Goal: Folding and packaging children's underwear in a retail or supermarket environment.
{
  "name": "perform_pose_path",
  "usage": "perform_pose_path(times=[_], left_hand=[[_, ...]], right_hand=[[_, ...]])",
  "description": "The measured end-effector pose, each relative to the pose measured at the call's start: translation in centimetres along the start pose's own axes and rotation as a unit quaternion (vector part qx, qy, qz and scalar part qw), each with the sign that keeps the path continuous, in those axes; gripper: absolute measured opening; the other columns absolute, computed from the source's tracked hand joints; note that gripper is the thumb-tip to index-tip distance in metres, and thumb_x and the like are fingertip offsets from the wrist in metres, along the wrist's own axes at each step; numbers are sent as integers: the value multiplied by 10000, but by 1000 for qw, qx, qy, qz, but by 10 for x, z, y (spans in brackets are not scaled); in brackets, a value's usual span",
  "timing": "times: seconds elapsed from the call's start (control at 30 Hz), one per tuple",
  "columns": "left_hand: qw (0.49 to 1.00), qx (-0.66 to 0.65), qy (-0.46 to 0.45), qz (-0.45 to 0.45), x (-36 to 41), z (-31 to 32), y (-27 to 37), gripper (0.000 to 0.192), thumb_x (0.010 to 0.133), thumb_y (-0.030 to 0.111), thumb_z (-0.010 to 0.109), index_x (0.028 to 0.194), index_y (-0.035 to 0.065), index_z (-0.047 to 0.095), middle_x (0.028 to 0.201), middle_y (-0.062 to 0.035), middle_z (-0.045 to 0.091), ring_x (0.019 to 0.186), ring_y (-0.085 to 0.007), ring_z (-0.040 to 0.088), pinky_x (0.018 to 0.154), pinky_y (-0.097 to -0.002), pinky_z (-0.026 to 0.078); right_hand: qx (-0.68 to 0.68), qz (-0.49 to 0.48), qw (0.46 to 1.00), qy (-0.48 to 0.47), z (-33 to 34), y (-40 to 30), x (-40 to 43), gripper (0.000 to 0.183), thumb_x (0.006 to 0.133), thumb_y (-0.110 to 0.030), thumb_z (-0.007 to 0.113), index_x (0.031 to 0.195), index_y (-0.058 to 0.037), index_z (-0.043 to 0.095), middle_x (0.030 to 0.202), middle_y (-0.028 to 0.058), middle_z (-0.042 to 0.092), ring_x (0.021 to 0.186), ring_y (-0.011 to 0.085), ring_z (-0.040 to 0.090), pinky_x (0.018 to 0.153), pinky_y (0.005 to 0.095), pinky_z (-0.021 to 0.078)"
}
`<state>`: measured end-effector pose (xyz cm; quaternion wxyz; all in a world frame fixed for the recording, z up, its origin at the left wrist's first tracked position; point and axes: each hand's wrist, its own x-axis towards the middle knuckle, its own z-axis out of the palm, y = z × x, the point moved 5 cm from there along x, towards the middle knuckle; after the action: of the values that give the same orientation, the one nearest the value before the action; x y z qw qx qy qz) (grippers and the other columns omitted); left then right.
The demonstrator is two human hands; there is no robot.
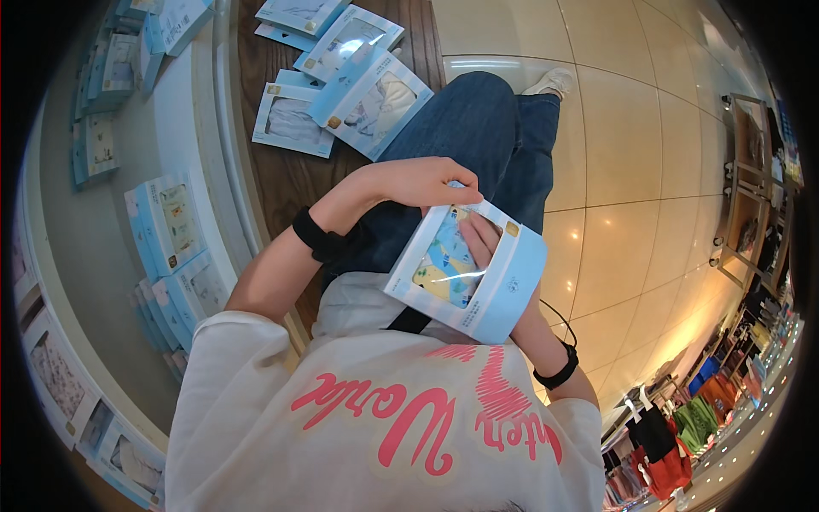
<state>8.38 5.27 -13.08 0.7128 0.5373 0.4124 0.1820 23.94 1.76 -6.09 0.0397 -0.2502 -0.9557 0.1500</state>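
Note:
A light-blue and white cardboard box point(505, 301) with a clear window rests tilted over my lap. Behind the window lies folded fabric point(438, 269) patterned in blue and yellow. My left hand point(432, 182) grips the box's far left corner, fingers curled over its edge. From the right, my right hand point(481, 240) reaches behind the blue panel. Its fingers show through the window, against the fabric, so it appears to be inside the box; the rest of that hand is hidden.
Several similar windowed boxes point(384, 102) lie overlapping on a dark wooden surface point(275, 185) beside my leg. More boxes point(167, 224) stand on the white shelving point(185, 128) at left. Tiled floor point(620, 141), a wheeled rack point(748, 185) and hanging goods point(697, 416) are at right.

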Motion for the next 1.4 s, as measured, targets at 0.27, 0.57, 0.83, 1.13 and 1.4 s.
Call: perform_pose_path(times=[0.27, 0.57, 0.83, 1.13, 1.4], left_hand=[[998, -8, 27, -64, 0, -5, -1, 347, 922, 338, 494, 946, 23, 635, 801, -66, 618, 738, -108, 566, 685, -253, 436], [967, -93, 236, 9, -15, -16, 7, 266, 888, 309, 574, 989, 62, 564, 854, -17, 582, 774, -95, 539, 688, -239, 429], [958, -113, 262, 19, -21, -23, 4, 218, 870, 254, 617, 925, 58, 539, 836, -10, 567, 758, -54, 518, 668, -213, 421], [937, -121, 322, 62, -26, -25, -4, 255, 876, 269, 626, 932, 37, 535, 827, -37, 579, 768, -76, 537, 679, -230, 432], [919, -141, 362, 68, -30, -27, 2, 188, 906, 211, 579, 985, 43, 549, 824, -1, 577, 735, -45, 532, 658, -204, 430]], right_hand=[[31, 40, 999, -11, 12, 10, -2, 622, 782, -203, 576, 1378, -160, 402, 1376, 67, 430, 1139, 233, 509, 943, 386, 413], [241, 39, 969, -22, 22, 25, 12, 468, 858, -193, 538, 1321, -141, 486, 1331, 149, 433, 1067, 297, 505, 921, 375, 409], [249, 175, 953, -1, 38, 32, 14, 371, 900, -158, 540, 1265, -88, 522, 1064, 103, 566, 908, 200, 548, 803, 292, 447], [498, 239, 810, 196, 17, 75, 12, 342, 798, -93, 670, 1110, -3, 561, 976, 69, 608, 840, 133, 597, 712, 252, 476], [408, 267, 871, -58, 2, 72, 11, 297, 736, -135, 689, 947, 58, 609, 771, 185, 658, 703, 228, 660, 646, 304, 499]])
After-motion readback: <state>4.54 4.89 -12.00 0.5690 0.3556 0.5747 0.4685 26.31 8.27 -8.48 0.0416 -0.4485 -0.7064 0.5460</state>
